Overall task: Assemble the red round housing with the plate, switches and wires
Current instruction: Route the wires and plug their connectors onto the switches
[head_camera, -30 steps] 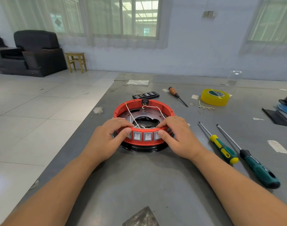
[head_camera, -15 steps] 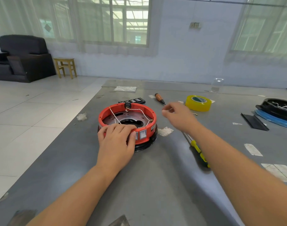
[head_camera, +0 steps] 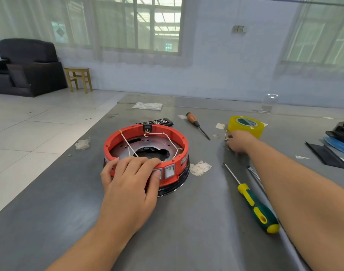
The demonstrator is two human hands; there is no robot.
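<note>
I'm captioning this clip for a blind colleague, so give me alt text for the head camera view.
A person's left hand rests on the near rim of a red round housing strung with white wires on a grey table. The right hand reaches to small metal parts beside a yellow tape roll. Screwdrivers lie nearby.

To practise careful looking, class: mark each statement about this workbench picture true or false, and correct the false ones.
1. The left hand rests on the red housing. True.
2. The right hand holds the green-and-yellow screwdriver. False: the screwdriver lies on the table, and the hand is by the yellow tape roll.
3. White wires cross inside the housing. True.
4. The orange-handled screwdriver stands upright. False: it lies flat.
</note>
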